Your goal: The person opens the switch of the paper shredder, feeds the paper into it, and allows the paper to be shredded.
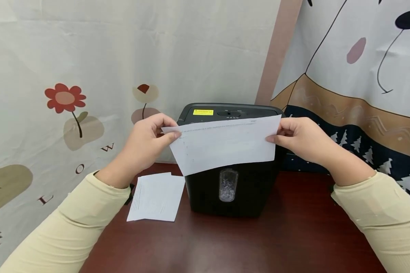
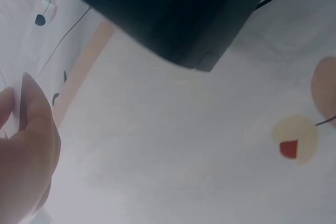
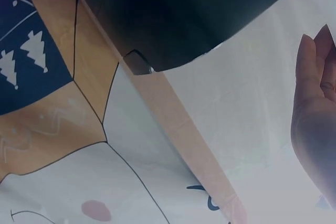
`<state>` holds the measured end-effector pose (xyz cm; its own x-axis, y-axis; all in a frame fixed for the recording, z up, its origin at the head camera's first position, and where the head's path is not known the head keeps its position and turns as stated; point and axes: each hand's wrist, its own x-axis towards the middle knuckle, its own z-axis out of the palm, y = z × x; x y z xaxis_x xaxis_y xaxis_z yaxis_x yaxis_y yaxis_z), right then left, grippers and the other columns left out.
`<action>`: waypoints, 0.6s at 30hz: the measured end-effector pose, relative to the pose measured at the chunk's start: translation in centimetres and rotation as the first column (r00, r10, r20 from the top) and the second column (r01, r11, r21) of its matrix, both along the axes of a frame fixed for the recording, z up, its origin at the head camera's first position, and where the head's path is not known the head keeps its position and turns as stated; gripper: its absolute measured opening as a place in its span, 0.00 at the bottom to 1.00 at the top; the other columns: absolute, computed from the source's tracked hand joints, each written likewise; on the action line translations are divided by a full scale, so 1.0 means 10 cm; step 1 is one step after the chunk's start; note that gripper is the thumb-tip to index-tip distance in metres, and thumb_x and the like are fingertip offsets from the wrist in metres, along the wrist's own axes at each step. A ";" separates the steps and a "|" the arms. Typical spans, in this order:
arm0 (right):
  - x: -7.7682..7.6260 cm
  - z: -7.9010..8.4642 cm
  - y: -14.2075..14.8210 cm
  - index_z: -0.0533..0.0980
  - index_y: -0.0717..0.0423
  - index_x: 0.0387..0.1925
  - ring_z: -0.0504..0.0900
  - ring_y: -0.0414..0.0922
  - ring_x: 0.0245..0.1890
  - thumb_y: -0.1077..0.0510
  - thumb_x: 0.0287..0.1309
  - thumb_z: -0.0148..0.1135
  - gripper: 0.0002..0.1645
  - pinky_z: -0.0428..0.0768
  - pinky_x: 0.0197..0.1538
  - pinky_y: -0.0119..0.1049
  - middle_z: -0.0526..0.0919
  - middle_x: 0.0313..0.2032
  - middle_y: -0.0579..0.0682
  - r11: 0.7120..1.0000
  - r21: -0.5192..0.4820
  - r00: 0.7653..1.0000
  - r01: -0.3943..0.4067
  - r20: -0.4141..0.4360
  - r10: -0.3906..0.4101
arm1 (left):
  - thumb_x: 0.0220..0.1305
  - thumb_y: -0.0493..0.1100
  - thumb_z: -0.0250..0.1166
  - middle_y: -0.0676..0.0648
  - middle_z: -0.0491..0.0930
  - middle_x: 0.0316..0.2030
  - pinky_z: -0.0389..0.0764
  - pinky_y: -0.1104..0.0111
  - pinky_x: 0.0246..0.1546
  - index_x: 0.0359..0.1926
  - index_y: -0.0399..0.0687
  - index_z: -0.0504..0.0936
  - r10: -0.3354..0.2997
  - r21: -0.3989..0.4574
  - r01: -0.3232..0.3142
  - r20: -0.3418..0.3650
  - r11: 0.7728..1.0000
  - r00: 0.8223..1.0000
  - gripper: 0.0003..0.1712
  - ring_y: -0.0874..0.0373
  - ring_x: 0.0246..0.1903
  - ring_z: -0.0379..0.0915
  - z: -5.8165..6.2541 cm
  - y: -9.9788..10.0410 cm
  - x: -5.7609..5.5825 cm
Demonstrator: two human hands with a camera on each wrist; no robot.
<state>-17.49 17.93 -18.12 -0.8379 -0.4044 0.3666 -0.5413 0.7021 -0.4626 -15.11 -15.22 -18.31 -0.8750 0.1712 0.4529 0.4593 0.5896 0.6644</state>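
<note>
Between my two hands a white sheet of paper (image 1: 225, 144) with faint printed lines is stretched in front of a black paper shredder (image 1: 232, 189). My left hand (image 1: 148, 142) pinches its upper left corner between thumb and fingers. At the right edge, my right hand (image 1: 302, 138) pinches the upper corner the same way. The sheet overlaps the front of the shredder's top in the head view and hides part of it. Both wrist views show the shredder's dark body, with the left hand (image 2: 29, 150) and the right hand (image 3: 317, 114) at their edges.
A small stack of printed papers (image 1: 157, 197) lies on the dark red table (image 1: 218, 246), left of the shredder. Paper shreds show through the shredder's front window (image 1: 228, 185). A yellow label (image 1: 203, 112) marks its top. Behind hangs a patterned curtain (image 1: 191, 49).
</note>
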 end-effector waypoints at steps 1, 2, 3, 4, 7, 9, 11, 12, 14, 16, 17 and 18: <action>0.00 0.01 0.01 0.79 0.55 0.28 0.71 0.39 0.26 0.59 0.53 0.62 0.03 0.70 0.27 0.25 0.82 0.29 0.48 1.000 0.001 1.000 0.006 -0.009 -0.006 | 0.57 0.37 0.61 0.50 0.76 0.31 0.69 0.73 0.26 0.33 0.43 0.77 0.002 -0.008 -0.002 -0.020 1.000 1.000 0.03 0.59 0.26 0.72 0.02 0.01 0.01; 0.01 0.01 0.01 0.79 0.55 0.27 0.70 0.39 0.25 0.59 0.53 0.62 0.04 0.68 0.26 0.26 0.82 0.29 0.48 1.000 0.001 1.000 0.013 -0.017 -0.013 | 0.57 0.37 0.61 0.50 0.77 0.31 0.69 0.73 0.26 0.33 0.43 0.77 0.006 -0.017 -0.006 -0.041 1.000 0.999 0.02 0.59 0.26 0.73 0.05 0.02 0.02; 0.01 0.02 0.02 0.78 0.55 0.25 0.69 0.39 0.24 0.59 0.53 0.62 0.04 0.67 0.25 0.27 0.82 0.29 0.48 1.000 -0.003 0.999 0.020 -0.026 -0.021 | 0.57 0.36 0.61 0.50 0.77 0.31 0.69 0.73 0.26 0.33 0.43 0.77 0.006 -0.023 -0.007 -0.064 1.000 0.998 0.02 0.59 0.26 0.74 0.07 0.03 0.02; 0.01 0.03 0.03 0.78 0.55 0.24 0.68 0.38 0.23 0.59 0.53 0.62 0.05 0.66 0.24 0.27 0.83 0.29 0.49 1.000 -0.010 0.999 0.024 -0.032 -0.025 | 0.57 0.36 0.61 0.50 0.77 0.30 0.69 0.74 0.25 0.33 0.43 0.77 0.006 -0.029 -0.008 -0.085 1.000 0.996 0.02 0.59 0.26 0.73 0.10 0.04 0.03; 0.01 0.05 0.04 0.78 0.56 0.23 0.66 0.37 0.20 0.59 0.52 0.62 0.06 0.64 0.22 0.28 0.83 0.28 0.49 0.999 -0.037 0.998 0.034 -0.055 -0.036 | 0.57 0.36 0.62 0.49 0.77 0.30 0.69 0.74 0.23 0.32 0.42 0.78 0.004 -0.039 -0.010 -0.133 0.999 0.991 0.02 0.59 0.24 0.73 0.17 0.07 0.05; 0.01 0.06 0.05 0.77 0.56 0.22 0.64 0.37 0.18 0.58 0.52 0.63 0.07 0.63 0.21 0.28 0.82 0.23 0.48 0.998 -0.050 0.996 0.040 -0.078 -0.043 | 0.56 0.36 0.62 0.49 0.76 0.29 0.69 0.75 0.21 0.31 0.42 0.78 0.002 -0.042 -0.009 -0.166 0.999 0.986 0.02 0.60 0.22 0.72 0.21 0.08 0.06; 0.01 0.08 0.05 0.77 0.56 0.22 0.62 0.37 0.17 0.58 0.51 0.64 0.07 0.62 0.20 0.28 0.79 0.18 0.46 0.998 -0.057 0.993 0.039 -0.108 -0.045 | 0.56 0.36 0.63 0.49 0.77 0.28 0.68 0.76 0.20 0.31 0.41 0.78 0.002 -0.044 -0.011 -0.203 0.999 0.979 0.02 0.61 0.21 0.70 0.25 0.09 0.07; 0.01 0.10 0.05 0.77 0.56 0.22 0.61 0.37 0.16 0.58 0.51 0.64 0.07 0.61 0.20 0.28 0.77 0.17 0.45 0.997 -0.061 0.992 0.037 -0.122 -0.044 | 0.55 0.35 0.63 0.49 0.77 0.28 0.68 0.77 0.21 0.31 0.41 0.78 -0.001 -0.041 -0.008 -0.221 0.999 0.975 0.02 0.61 0.21 0.70 0.27 0.10 0.07; 0.01 0.12 0.05 0.78 0.56 0.23 0.60 0.37 0.16 0.59 0.50 0.64 0.06 0.60 0.19 0.28 0.73 0.14 0.44 0.997 -0.070 0.988 0.043 -0.148 -0.053 | 0.55 0.34 0.63 0.48 0.77 0.28 0.69 0.77 0.23 0.31 0.41 0.79 -0.005 -0.034 -0.004 -0.255 0.999 0.967 0.02 0.62 0.21 0.69 0.30 0.11 0.08; 0.01 0.16 0.04 0.78 0.57 0.23 0.60 0.36 0.16 0.60 0.49 0.65 0.05 0.60 0.19 0.28 0.73 0.14 0.45 0.995 -0.087 0.984 0.044 -0.169 -0.058 | 0.55 0.34 0.63 0.48 0.78 0.28 0.69 0.78 0.25 0.31 0.41 0.79 -0.008 -0.020 0.002 -0.283 1.000 0.959 0.02 0.63 0.23 0.69 0.33 0.12 0.09; 0.01 0.17 0.04 0.78 0.57 0.23 0.61 0.36 0.16 0.60 0.49 0.65 0.05 0.60 0.19 0.28 0.74 0.16 0.46 0.994 -0.098 0.982 0.049 -0.175 -0.065 | 0.54 0.33 0.63 0.49 0.78 0.28 0.69 0.78 0.26 0.31 0.41 0.79 -0.010 -0.014 0.006 -0.299 1.000 0.954 0.02 0.64 0.23 0.69 0.33 0.13 0.08; 0.01 0.19 0.04 0.78 0.57 0.23 0.62 0.36 0.17 0.60 0.49 0.65 0.05 0.60 0.19 0.27 0.74 0.17 0.45 0.993 -0.107 0.981 0.050 -0.182 -0.069 | 0.54 0.33 0.63 0.49 0.78 0.29 0.69 0.78 0.27 0.31 0.41 0.79 -0.012 -0.009 0.010 -0.314 1.000 0.949 0.02 0.64 0.24 0.69 0.34 0.13 0.09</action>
